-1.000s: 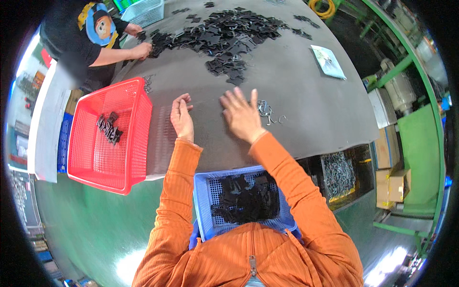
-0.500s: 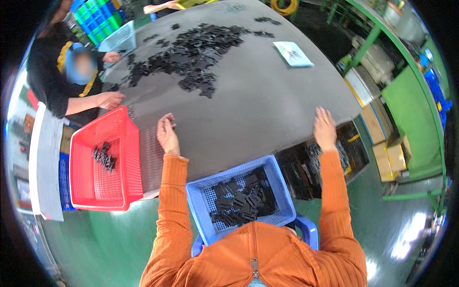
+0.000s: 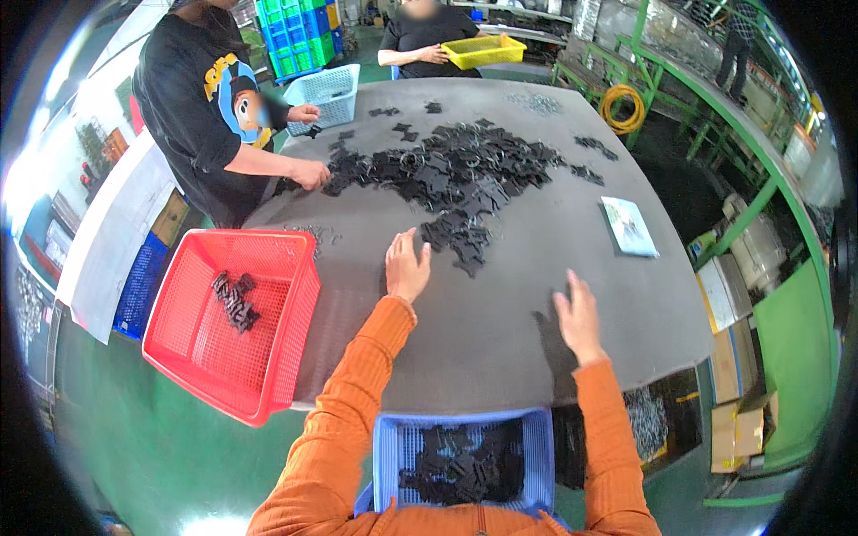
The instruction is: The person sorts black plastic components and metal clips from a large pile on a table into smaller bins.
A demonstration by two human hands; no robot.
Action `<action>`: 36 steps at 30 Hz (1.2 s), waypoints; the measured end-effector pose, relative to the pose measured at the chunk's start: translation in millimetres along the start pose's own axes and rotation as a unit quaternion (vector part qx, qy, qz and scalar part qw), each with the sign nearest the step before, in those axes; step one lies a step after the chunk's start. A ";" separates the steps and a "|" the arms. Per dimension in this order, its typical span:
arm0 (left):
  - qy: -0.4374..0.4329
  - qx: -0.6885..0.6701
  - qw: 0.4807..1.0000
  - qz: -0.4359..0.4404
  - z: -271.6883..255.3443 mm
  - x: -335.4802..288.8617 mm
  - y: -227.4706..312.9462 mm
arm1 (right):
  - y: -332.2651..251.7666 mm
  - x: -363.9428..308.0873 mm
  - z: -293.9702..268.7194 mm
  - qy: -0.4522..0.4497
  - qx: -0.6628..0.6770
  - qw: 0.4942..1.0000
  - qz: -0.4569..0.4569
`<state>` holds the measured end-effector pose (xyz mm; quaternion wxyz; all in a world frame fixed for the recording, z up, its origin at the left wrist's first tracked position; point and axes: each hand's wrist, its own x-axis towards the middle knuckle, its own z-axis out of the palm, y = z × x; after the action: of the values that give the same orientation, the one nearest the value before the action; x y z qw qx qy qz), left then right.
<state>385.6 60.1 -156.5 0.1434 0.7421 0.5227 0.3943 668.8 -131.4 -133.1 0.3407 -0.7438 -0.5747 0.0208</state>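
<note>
A spread heap of flat black parts [image 3: 474, 165] lies across the middle and far side of the grey table [image 3: 500, 339]. My left hand [image 3: 407, 268] reaches over the table beside the near tip of that heap, fingers apart and nothing seen in them. Over bare tabletop to the right is my right hand [image 3: 579, 317], its thumb and fingers spread, with its shadow beside it. Against my body, below the table's near edge, a blue plastic basket [image 3: 384, 464] contains many similar black parts [image 3: 460, 464].
A red basket [image 3: 299, 330] with a few black parts stands at the left. A co-worker's hand [image 3: 310, 174] touches the heap's left side; another person holds a yellow tray [image 3: 483, 52] at the far edge. A pale packet [image 3: 630, 226] lies on the right.
Both my hands have moved forward over the table, the left one coming close to the heap. The view has tilted up, showing more of the far side and the person with the yellow tray.
</note>
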 end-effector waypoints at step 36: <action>-0.049 -0.191 0.977 0.079 -66.4 -19.8 113.3 | -81.3 50.7 -10.4 -0.137 0.303 0.942 -0.045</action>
<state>409.1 -17.5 -51.2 0.2756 0.7585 0.3699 0.4603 622.0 -83.6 -63.7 0.4684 -0.5684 -0.6155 0.2805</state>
